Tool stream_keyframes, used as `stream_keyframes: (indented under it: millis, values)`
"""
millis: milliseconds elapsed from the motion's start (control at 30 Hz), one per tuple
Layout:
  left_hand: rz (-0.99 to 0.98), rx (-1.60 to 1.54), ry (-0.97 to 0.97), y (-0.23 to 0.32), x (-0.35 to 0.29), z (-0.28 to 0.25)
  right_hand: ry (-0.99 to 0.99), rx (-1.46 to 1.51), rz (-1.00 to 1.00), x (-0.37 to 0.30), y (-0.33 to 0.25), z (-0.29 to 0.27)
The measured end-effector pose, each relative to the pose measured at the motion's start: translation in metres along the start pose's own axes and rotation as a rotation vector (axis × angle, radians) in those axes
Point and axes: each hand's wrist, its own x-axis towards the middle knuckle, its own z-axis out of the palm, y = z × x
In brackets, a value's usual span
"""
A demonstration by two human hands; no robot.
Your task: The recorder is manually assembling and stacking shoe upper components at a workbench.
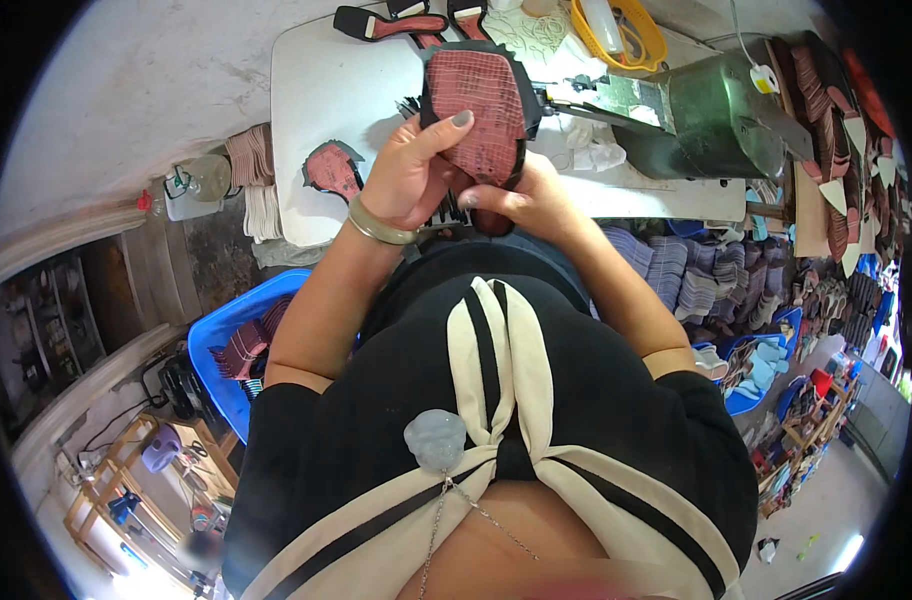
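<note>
In front of me I hold a shoe upper piece (476,95) with a pinkish-red mesh-lined face and black edging. My left hand (416,165) grips its lower left side, thumb flat across the mesh and a pale bangle on the wrist. At the lower end, my right hand (526,195) is closed on the same piece, thumb at its bottom edge. The fingers behind it are hidden. A similar red piece with dark edges (334,168) lies on the white table (301,100) to the left. Just right of the held piece is a green sewing machine (716,110).
More black-and-red pieces (391,25) and a yellow basket (624,35) sit at the table's far side. A blue bin (204,350) with stacked parts stands at my left. Stacks of grey pieces (666,270) are on the right. Shoe parts (831,130) hang at the far right.
</note>
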Motion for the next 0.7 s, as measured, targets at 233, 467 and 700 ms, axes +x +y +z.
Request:
stream_keyframes:
  millis: [233, 467, 700]
  values:
    - [-0.016, -0.081, 0.061, 0.013, -0.013, -0.001, 0.406, -0.617, -0.671, -0.004, -0.043, -0.036]
    - [-0.052, -0.088, 0.008, 0.016, -0.019, -0.003, 0.324, -0.578, -0.575, -0.005, -0.044, -0.026]
    - [0.048, -0.088, 0.001, 0.016, -0.020, 0.007, 0.492, -0.355, -0.461, -0.003, -0.046, -0.012]
